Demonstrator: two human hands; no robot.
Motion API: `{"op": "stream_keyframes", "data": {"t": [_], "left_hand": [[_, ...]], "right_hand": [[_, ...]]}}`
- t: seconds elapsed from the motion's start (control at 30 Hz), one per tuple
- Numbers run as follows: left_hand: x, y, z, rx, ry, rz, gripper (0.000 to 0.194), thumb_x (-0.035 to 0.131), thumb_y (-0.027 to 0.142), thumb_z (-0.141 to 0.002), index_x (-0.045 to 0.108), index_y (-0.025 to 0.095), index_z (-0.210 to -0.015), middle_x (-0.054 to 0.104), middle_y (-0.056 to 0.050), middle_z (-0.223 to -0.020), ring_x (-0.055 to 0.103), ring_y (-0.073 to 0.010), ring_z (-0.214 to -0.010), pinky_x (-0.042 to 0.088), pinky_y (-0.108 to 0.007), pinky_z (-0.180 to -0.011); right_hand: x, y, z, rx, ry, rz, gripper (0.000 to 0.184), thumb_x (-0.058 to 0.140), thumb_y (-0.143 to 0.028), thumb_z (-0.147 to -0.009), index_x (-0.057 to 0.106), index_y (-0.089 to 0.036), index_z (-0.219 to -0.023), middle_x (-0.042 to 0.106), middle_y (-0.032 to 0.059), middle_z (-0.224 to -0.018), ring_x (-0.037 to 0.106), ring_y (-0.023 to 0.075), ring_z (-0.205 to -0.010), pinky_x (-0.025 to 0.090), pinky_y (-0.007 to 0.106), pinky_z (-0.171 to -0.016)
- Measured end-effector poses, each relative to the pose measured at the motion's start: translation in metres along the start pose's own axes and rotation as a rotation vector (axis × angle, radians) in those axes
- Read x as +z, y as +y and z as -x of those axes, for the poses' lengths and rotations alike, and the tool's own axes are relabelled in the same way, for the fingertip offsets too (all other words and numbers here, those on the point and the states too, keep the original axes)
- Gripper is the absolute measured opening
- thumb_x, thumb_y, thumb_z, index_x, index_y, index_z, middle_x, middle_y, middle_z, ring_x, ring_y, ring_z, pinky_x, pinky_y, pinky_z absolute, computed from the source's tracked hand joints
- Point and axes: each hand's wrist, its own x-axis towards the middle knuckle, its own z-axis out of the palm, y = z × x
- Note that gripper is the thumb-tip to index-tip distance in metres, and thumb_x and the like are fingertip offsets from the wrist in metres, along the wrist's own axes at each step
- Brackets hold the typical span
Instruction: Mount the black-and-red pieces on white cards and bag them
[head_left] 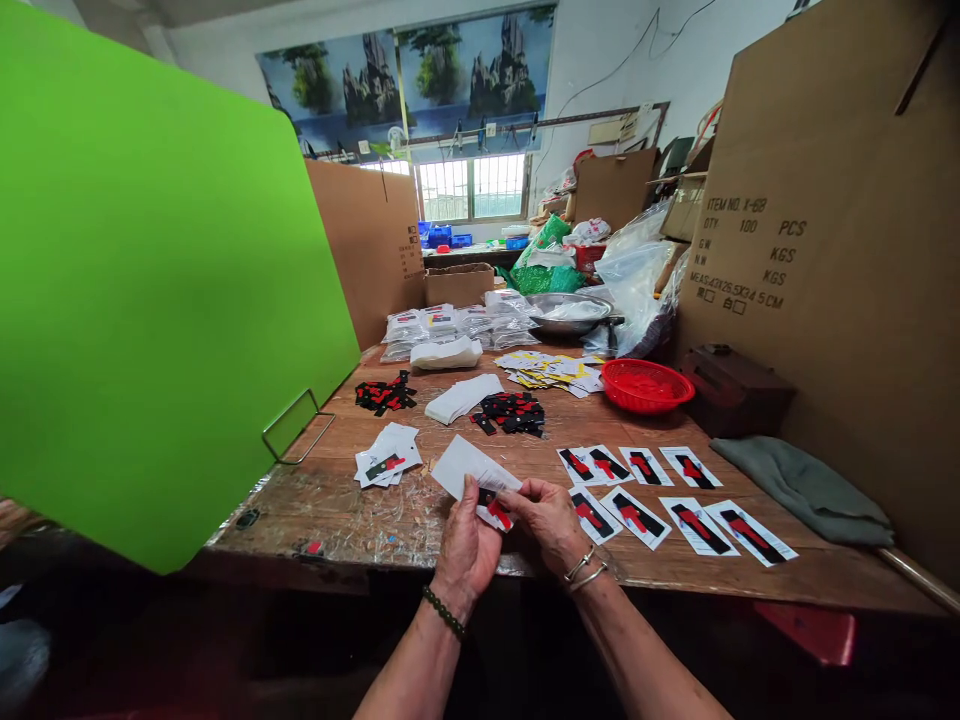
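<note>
Near the front edge of the table, my left hand [466, 550] pinches a white card [463, 466], thumb on top and fingers underneath. A small black-and-red piece [498, 514] lies against the card's lower part, partly covered by my fingers. My right hand [553, 518] is closed at the card's right side, its thumb and fingertips on the piece. To the left is a small stack of printed cards [387, 456], the top one bearing a black-and-red piece. On the right, several cards [691, 468] lie in two rows, each with a black-and-red piece on it.
Behind my hands lie piles of black-and-red pieces [513, 412], [384, 393], white card stacks [463, 397] and yellow-edged cards [551, 371]. Farther back are filled clear bags [457, 325], a red basket [648, 388] and a metal pan [570, 312]. A green board [165, 280] and cardboard [832, 290] flank the table.
</note>
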Motion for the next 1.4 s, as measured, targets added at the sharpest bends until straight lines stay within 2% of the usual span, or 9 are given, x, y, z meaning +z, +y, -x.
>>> {"op": "stream_keyframes", "data": {"t": [0.1,0.2,0.27,0.47,0.67,0.9,1.1,1.23,1.4], "left_hand": [[0.000,-0.003,0.000,-0.013,-0.023,0.016,0.016,0.066,0.028,-0.086,0.068,0.014,-0.093,0.071,-0.006,-0.092,0.066,-0.0156,-0.086,0.052,-0.031,-0.086],[0.000,-0.004,0.002,-0.006,-0.009,-0.005,0.019,0.069,0.030,-0.084,0.069,0.014,-0.092,0.071,-0.006,-0.092,0.065,-0.0155,-0.087,0.051,-0.030,-0.088],[-0.001,-0.005,0.003,0.002,-0.031,-0.039,0.022,0.072,0.033,-0.081,0.070,0.013,-0.091,0.071,-0.006,-0.092,0.065,-0.0164,-0.089,0.049,-0.030,-0.088],[-0.008,-0.006,0.007,-0.010,-0.118,-0.321,0.033,0.077,0.043,-0.072,0.070,0.012,-0.081,0.070,-0.006,-0.080,0.062,-0.0143,-0.074,0.047,-0.024,-0.067],[-0.005,-0.003,0.009,-0.056,-0.140,-0.312,0.034,0.077,0.043,-0.072,0.068,0.011,-0.081,0.069,-0.007,-0.078,0.062,-0.0141,-0.070,0.047,-0.024,-0.062],[0.000,-0.003,0.015,-0.089,-0.075,-0.387,0.034,0.086,0.035,-0.060,0.065,0.010,-0.070,0.064,-0.002,-0.065,0.057,-0.0088,-0.056,0.046,-0.020,-0.054],[0.004,-0.004,0.019,-0.097,-0.110,-0.386,0.034,0.085,0.035,-0.063,0.069,0.009,-0.078,0.065,-0.003,-0.068,0.057,-0.0074,-0.056,0.048,-0.019,-0.054],[0.006,0.001,0.019,-0.101,-0.085,-0.427,0.035,0.085,0.037,-0.062,0.066,0.009,-0.073,0.066,-0.004,-0.067,0.059,-0.0091,-0.056,0.047,-0.018,-0.049],[0.004,0.016,0.014,-0.046,-0.008,-0.440,0.035,0.088,0.029,-0.055,0.064,0.010,-0.073,0.061,0.001,-0.059,0.054,-0.0065,-0.045,0.041,-0.016,-0.039]], "right_hand": [[0.000,0.000,0.000,-0.009,0.015,-0.014,0.046,0.083,-0.055,-0.051,0.059,-0.017,-0.061,0.057,-0.0015,-0.053,0.041,0.0084,-0.043,0.027,0.021,-0.041],[-0.001,-0.003,0.003,0.004,-0.134,-0.045,0.047,0.082,-0.055,-0.054,0.066,-0.015,-0.074,0.060,-0.0016,-0.058,0.040,0.0070,-0.043,0.027,0.021,-0.041],[-0.003,-0.005,0.004,0.025,-0.164,-0.067,0.047,0.083,-0.054,-0.052,0.064,-0.015,-0.067,0.055,-0.0035,-0.051,0.035,0.0053,-0.041,0.024,0.020,-0.041],[-0.007,-0.012,-0.001,0.022,0.034,-0.063,0.051,0.087,-0.054,-0.043,0.056,-0.016,-0.058,0.055,-0.0027,-0.051,0.035,0.0053,-0.040,0.021,0.021,-0.038],[-0.018,-0.020,0.005,-0.003,-0.275,-0.117,0.048,0.080,-0.058,-0.059,0.067,-0.014,-0.074,0.061,0.0007,-0.063,0.047,0.0080,-0.048,0.035,0.021,-0.043],[-0.016,-0.029,0.008,0.016,0.000,-0.110,0.047,0.088,-0.052,-0.045,0.060,-0.018,-0.062,0.060,0.0008,-0.055,0.052,0.0138,-0.047,0.036,0.025,-0.041],[-0.019,-0.033,0.014,-0.007,-0.183,-0.102,0.044,0.082,-0.055,-0.059,0.064,-0.017,-0.073,0.060,-0.0005,-0.055,0.049,0.0113,-0.043,0.039,0.025,-0.042],[-0.027,-0.028,0.011,-0.021,-0.162,-0.145,0.044,0.085,-0.049,-0.056,0.068,-0.015,-0.077,0.066,0.0020,-0.064,0.054,0.0128,-0.051,0.043,0.025,-0.048],[-0.032,-0.030,0.003,-0.004,-0.208,0.046,0.040,0.084,-0.047,-0.059,0.068,-0.013,-0.074,0.065,0.0023,-0.061,0.052,0.0109,-0.048,0.037,0.022,-0.044]]}}
